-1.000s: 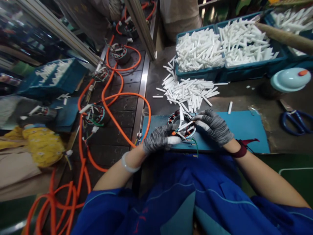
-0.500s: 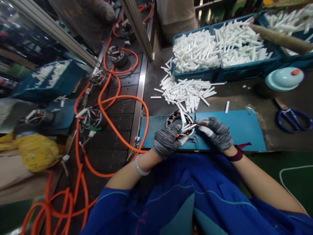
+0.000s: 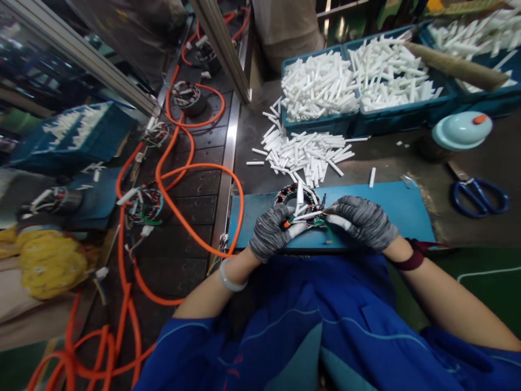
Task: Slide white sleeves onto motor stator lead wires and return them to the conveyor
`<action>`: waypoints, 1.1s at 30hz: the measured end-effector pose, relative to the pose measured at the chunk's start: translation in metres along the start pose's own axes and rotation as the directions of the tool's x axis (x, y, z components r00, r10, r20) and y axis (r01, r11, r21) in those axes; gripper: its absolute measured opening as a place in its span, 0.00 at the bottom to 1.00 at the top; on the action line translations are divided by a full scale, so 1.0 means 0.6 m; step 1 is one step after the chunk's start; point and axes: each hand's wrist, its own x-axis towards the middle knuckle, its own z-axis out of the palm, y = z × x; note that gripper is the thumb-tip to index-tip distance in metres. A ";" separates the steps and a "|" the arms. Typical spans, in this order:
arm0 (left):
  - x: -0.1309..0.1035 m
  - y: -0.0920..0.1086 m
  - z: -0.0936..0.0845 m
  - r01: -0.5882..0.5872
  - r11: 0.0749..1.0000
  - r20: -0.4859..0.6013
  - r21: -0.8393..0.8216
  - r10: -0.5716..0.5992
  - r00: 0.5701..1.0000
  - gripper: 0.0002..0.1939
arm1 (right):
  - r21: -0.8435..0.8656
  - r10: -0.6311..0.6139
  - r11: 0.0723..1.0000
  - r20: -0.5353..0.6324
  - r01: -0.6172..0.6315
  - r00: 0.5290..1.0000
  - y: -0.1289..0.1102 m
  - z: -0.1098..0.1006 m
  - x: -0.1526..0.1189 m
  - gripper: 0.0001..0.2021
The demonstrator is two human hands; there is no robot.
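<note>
On the blue mat [image 3: 399, 212] lies a ring-shaped motor stator [image 3: 286, 193] with coloured lead wires and white sleeves [image 3: 300, 198] on it. My left hand [image 3: 269, 233], in a grey knitted glove, is at the ring's near left side, its thumb and fingers closed round a white sleeve [image 3: 308, 215] and wires. From the right, my gloved right hand [image 3: 360, 221] pinches thin wire ends close to that sleeve's right end. Its fingertips partly cover the wires. Green wires [image 3: 329, 232] hang at the stator's near side.
Loose white sleeves [image 3: 309, 155] lie piled beyond the mat, before blue bins [image 3: 354, 127] full of more. Scissors [image 3: 478, 196] and a light-blue-lidded container [image 3: 462, 132] stand right. Left, a line carries orange hoses [image 3: 240, 206] and other stators [image 3: 144, 205]; a co-worker's yellow sleeve [image 3: 51, 263] is beyond.
The view has shifted slightly. My left fingers have closed in on the white sleeve, which now lies more level between my hands. My right hand stays at the wire ends, its wrist further right.
</note>
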 end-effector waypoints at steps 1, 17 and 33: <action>0.001 0.002 -0.003 0.010 1.000 0.012 -0.027 -0.010 1.000 0.17 | 0.034 0.011 0.999 0.003 -0.011 1.000 0.000 -0.010 0.009 0.20; -0.027 0.008 -0.009 -0.162 0.872 0.176 0.463 0.089 0.980 0.20 | -0.245 -0.397 0.853 0.268 0.460 0.878 -0.076 -0.029 0.091 0.18; -0.031 0.020 0.021 -0.136 0.859 0.149 0.493 0.070 0.986 0.26 | -0.398 0.416 0.817 -0.093 -0.416 0.905 0.120 -0.054 0.014 0.19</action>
